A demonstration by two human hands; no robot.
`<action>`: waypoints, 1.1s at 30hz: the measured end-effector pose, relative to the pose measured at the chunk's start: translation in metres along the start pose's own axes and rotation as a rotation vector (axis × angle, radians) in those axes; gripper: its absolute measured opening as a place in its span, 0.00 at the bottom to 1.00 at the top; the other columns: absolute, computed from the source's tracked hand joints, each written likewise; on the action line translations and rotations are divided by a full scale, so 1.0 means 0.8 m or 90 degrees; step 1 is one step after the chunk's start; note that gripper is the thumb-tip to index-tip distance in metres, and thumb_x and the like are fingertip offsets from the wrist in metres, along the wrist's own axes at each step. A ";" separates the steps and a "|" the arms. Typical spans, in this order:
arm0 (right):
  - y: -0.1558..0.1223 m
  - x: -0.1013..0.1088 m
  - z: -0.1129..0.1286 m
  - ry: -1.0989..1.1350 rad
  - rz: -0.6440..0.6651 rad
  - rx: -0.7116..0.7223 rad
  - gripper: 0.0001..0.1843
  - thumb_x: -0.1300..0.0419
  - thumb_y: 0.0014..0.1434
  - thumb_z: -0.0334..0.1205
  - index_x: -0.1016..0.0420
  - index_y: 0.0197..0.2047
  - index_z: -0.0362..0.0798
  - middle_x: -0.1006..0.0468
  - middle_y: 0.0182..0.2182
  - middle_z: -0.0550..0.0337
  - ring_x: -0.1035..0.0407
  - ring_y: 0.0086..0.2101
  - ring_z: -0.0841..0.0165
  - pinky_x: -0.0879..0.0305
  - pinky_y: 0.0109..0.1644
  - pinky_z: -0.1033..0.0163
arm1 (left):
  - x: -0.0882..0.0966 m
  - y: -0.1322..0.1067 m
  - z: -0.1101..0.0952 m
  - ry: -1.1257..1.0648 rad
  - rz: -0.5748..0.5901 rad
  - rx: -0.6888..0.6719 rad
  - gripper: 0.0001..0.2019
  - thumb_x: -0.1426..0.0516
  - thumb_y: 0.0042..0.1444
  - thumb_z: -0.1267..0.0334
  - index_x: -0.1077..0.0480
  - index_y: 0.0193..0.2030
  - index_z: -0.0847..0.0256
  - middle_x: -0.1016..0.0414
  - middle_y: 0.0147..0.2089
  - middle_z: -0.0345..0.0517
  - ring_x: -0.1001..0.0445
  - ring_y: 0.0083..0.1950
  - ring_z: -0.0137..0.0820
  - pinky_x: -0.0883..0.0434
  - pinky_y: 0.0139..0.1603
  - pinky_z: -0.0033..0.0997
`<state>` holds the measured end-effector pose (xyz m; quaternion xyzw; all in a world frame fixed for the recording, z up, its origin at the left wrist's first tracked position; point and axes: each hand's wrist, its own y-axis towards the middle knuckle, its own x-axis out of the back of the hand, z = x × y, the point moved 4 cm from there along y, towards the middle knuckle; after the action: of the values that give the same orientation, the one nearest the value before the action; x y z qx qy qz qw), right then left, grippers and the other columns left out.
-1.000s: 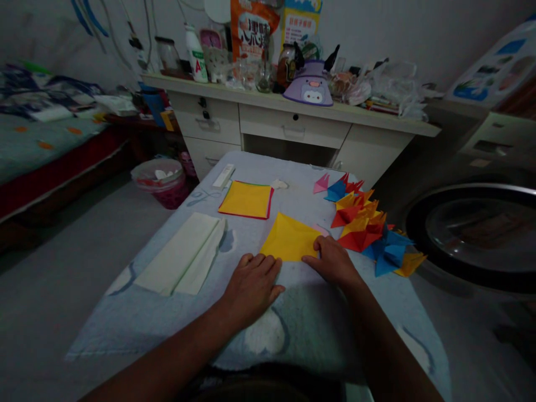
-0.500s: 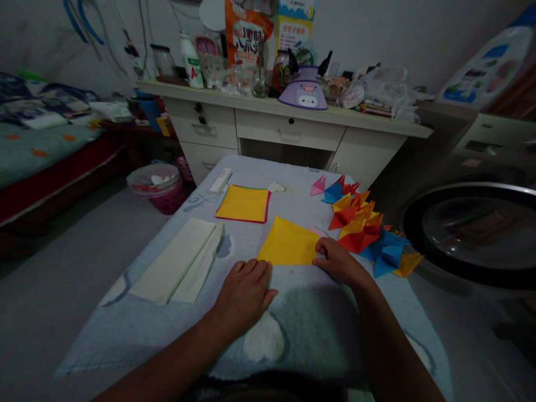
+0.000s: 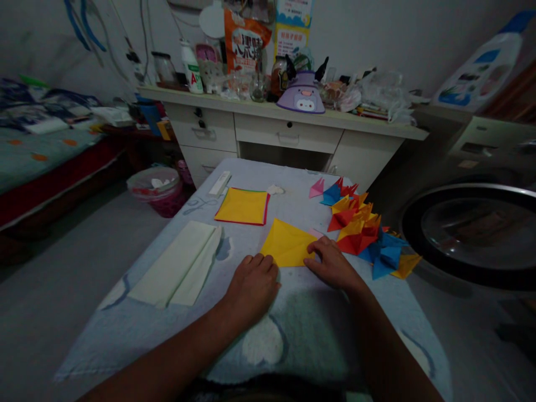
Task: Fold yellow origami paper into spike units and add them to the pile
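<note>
A yellow sheet of origami paper [image 3: 288, 244], folded to a point at the top, lies on the cloth-covered table in front of me. My left hand [image 3: 254, 282] has its fingers closed together over the sheet's lower left corner, with the thumb tucked in. At the right corner my right hand [image 3: 329, 261] pinches the edge between thumb and fingers. Beyond the sheet rests a stack of square origami paper [image 3: 243, 205], yellow on top with red edges showing. Folded paper cranes [image 3: 355, 226] in red, orange, blue and pink stand in a cluster to the right.
A folded pale sheet [image 3: 178, 265] lies on the table [image 3: 310, 335] at left. Near the far left corner is a small white box [image 3: 220, 183]. Behind stands a drawer desk [image 3: 288, 131] with clutter. A lined bin [image 3: 157, 190] is left, a washing machine [image 3: 469, 234] right.
My right hand has slid slightly left, further over the paper's right corner. My left hand has shifted a little right onto its corner, and its thumb has drawn in. The view has tilted slightly.
</note>
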<state>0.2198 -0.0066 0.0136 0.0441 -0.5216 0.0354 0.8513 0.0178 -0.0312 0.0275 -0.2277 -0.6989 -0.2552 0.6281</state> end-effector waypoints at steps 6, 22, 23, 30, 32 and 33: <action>-0.001 -0.007 0.006 -0.001 0.030 0.021 0.05 0.40 0.53 0.37 0.32 0.34 0.47 0.31 0.38 0.58 0.38 0.42 0.64 0.42 0.48 0.59 | 0.003 0.014 -0.015 -0.137 0.005 -0.003 0.08 0.46 0.59 0.65 0.30 0.44 0.61 0.29 0.44 0.47 0.27 0.44 0.37 0.29 0.45 0.38; -0.009 0.013 0.024 0.067 -0.093 0.164 0.17 0.37 0.48 0.36 0.30 0.44 0.50 0.38 0.60 0.51 0.46 0.59 0.54 0.49 0.60 0.47 | 0.014 0.047 -0.016 -0.364 -0.154 0.026 0.06 0.48 0.55 0.72 0.33 0.37 0.58 0.30 0.38 0.42 0.29 0.40 0.31 0.33 0.40 0.30; -0.010 0.015 0.021 0.047 -0.102 0.165 0.21 0.37 0.48 0.37 0.31 0.48 0.50 0.39 0.61 0.50 0.47 0.59 0.53 0.49 0.61 0.46 | 0.017 0.045 -0.014 -0.373 -0.168 0.017 0.07 0.48 0.54 0.73 0.34 0.36 0.59 0.30 0.38 0.42 0.30 0.40 0.31 0.33 0.40 0.30; -0.010 0.033 -0.005 -0.030 -0.168 0.143 0.30 0.39 0.49 0.33 0.34 0.57 0.51 0.43 0.63 0.51 0.52 0.62 0.50 0.53 0.63 0.42 | 0.025 0.032 0.008 -0.450 -0.227 -0.038 0.10 0.51 0.48 0.78 0.38 0.35 0.59 0.34 0.38 0.43 0.33 0.42 0.32 0.35 0.42 0.31; -0.011 0.037 -0.008 -0.005 -0.165 0.158 0.29 0.40 0.51 0.34 0.34 0.58 0.52 0.44 0.63 0.50 0.52 0.62 0.51 0.52 0.63 0.42 | 0.021 0.028 0.016 -0.478 -0.229 -0.045 0.11 0.51 0.48 0.78 0.38 0.35 0.59 0.34 0.39 0.44 0.33 0.43 0.32 0.35 0.43 0.31; -0.011 0.038 -0.009 0.013 -0.159 0.172 0.27 0.40 0.53 0.35 0.33 0.57 0.52 0.44 0.63 0.50 0.51 0.62 0.52 0.52 0.64 0.42 | 0.019 0.027 0.020 -0.492 -0.227 -0.049 0.10 0.51 0.48 0.77 0.38 0.35 0.59 0.34 0.40 0.45 0.33 0.43 0.33 0.35 0.44 0.32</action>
<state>0.2408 -0.0140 0.0375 0.2219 -0.4940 -0.0003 0.8407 0.0177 -0.0048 0.0427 -0.2058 -0.9014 -0.2815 0.2568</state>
